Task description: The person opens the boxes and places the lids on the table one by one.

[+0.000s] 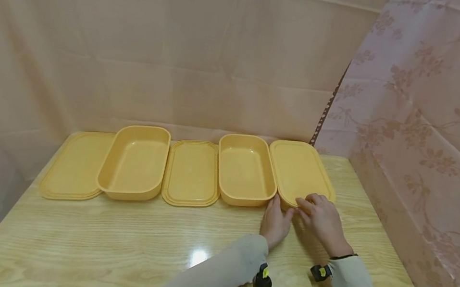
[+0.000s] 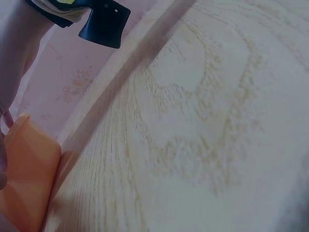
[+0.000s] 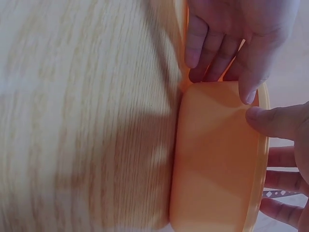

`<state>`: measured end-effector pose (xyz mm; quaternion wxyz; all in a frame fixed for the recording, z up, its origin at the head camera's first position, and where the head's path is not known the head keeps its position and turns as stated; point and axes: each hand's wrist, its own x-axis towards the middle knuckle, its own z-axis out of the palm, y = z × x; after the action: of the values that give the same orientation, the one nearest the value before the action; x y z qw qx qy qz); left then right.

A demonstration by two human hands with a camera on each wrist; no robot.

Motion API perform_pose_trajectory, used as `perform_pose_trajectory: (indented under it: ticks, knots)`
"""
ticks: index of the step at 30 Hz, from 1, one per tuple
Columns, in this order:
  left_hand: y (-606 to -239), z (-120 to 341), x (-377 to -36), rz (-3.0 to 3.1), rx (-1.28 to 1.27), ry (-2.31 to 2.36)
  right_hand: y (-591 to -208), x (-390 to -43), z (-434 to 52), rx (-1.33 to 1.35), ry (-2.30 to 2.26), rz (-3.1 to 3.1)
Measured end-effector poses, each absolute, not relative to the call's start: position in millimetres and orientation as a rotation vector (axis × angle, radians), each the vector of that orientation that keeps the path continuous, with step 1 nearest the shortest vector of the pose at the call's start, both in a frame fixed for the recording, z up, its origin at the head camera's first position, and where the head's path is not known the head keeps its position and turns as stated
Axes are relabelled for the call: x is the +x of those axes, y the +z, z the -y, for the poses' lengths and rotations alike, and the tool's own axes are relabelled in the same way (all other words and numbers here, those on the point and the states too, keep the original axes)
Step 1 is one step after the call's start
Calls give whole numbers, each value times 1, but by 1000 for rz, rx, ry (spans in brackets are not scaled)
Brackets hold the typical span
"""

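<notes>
A yellow lidded food container [image 3: 212,159] stands at the right end of the row. Its flat lid [image 1: 300,170] covers the top. My left hand [image 1: 276,223] holds the container's near left corner, thumb on the front wall close to the rim and fingers along the side. With the thumb under the rim and the fingers over the top, my right hand [image 1: 324,222] pinches the lid's near edge. In the left wrist view, only part of the container's orange-looking wall [image 2: 29,174] shows, and the left hand is mostly cut off.
To the left stand two uncovered yellow containers, a middle one [image 1: 244,201] and a larger one [image 1: 129,195]. A loose lid [image 1: 193,172] lies between them; another lid [image 1: 74,166] lies at the far left. Curtains [image 1: 207,53] hang behind the wooden table [image 1: 112,244] and at its right.
</notes>
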<state>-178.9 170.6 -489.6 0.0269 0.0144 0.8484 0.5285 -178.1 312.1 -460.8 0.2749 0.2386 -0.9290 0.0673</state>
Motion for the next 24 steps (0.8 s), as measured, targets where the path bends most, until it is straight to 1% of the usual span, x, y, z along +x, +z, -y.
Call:
perform_pose_trajectory:
  ticks: [24]
  knots:
    - [-490,-173,-177,-2646,2,1651,-462,-176,-314,643,155,2449]
